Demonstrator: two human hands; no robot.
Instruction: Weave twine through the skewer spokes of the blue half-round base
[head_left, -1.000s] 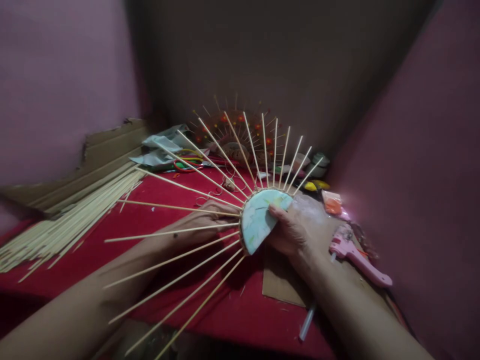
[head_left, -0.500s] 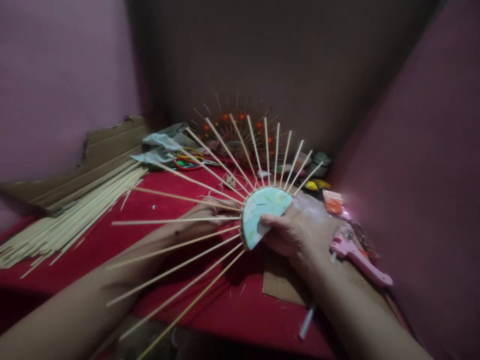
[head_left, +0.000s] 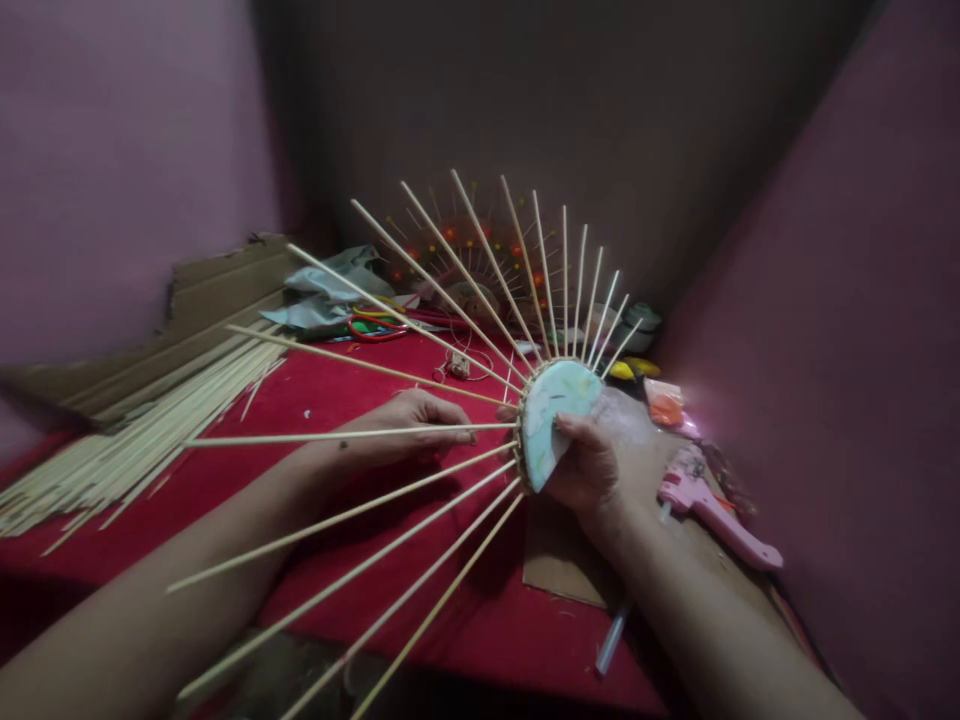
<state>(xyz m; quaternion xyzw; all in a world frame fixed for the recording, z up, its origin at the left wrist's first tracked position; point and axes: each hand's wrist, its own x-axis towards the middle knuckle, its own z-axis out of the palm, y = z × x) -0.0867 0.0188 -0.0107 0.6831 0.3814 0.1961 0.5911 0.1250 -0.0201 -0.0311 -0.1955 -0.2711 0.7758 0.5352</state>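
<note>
A pale green-blue half-disc [head_left: 553, 400] with a braided-looking edge stands tilted over the table. Many thin bamboo sticks [head_left: 360, 372] fan out from its curved rim, up and to the left. My right hand [head_left: 592, 465] grips the half-disc at its straight side, thumb on the front face and the other fingers hidden behind. Just left of the rim, my left hand [head_left: 424, 420] is closed in a pinch, its fingertips close to a near-level stick that crosses in front of it. What lies between those fingertips, if anything, cannot be made out.
Loose sticks [head_left: 165, 430] lie piled on the red cloth [head_left: 330, 400] at left, beside cardboard [head_left: 217, 285]. Scissors [head_left: 379, 328] and twine [head_left: 459, 365] lie behind. A pink glue gun [head_left: 712, 510] rests on the right. A decorated fan piece [head_left: 450, 262] stands at the back.
The half-disc has moved right and slightly up with my right hand, turning a little, its sticks swinging along. My left hand now shows more clearly, left of the rim.
</note>
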